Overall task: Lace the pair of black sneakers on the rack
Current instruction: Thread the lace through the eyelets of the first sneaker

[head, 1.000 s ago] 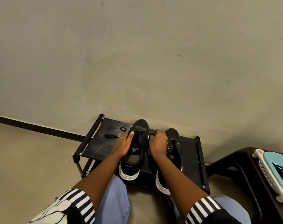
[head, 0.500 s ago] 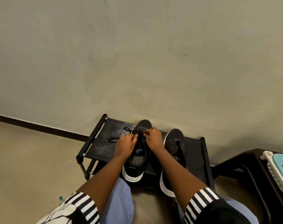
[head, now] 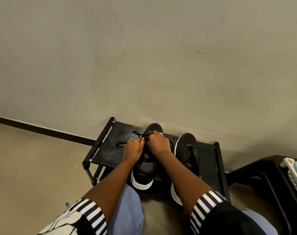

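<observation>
While both hands work over the left sneaker on the rack, the scene reads as follows.

Rack: low black shoe rack (head: 207,160) with round tube frame, grey joints and a scuffed, matte fabric shelf; it stands against a plain, smudged grey wall (head: 144,65).

Left sneaker: black sneaker (head: 145,168) with white sole rim and grey insole, toe toward the wall, on the middle of the shelf.

Right sneaker: second black sneaker (head: 186,148) just beside the first on its right, matte canvas-like upper, bare metal eyelets showing, tongue open.

Lace: thin black lace (head: 139,134) runs from the fingers out to the left, looping onto the shelf; another dark loop (head: 120,145) lies flat on the fabric nearby.

Left hand: left hand (head: 133,147) curled, fingertips pinching the lace above the left sneaker's eyelets, forearm stretched forward.

Right hand: right hand (head: 158,141) curled knuckles-up, also pinching the lace, touching the left hand; a ring shows on one finger.

Clothing: striped black-and-white sleeve cuffs (head: 206,206), light blue trousers (head: 127,209).

Side: dark plastic stool (head: 263,177) at right, holding a pale teal and white basket (head: 295,180).

Change: a second ago the right hand rested on the right sneaker; it has since crossed to the left sneaker, and both hands now meet near its toe.
</observation>
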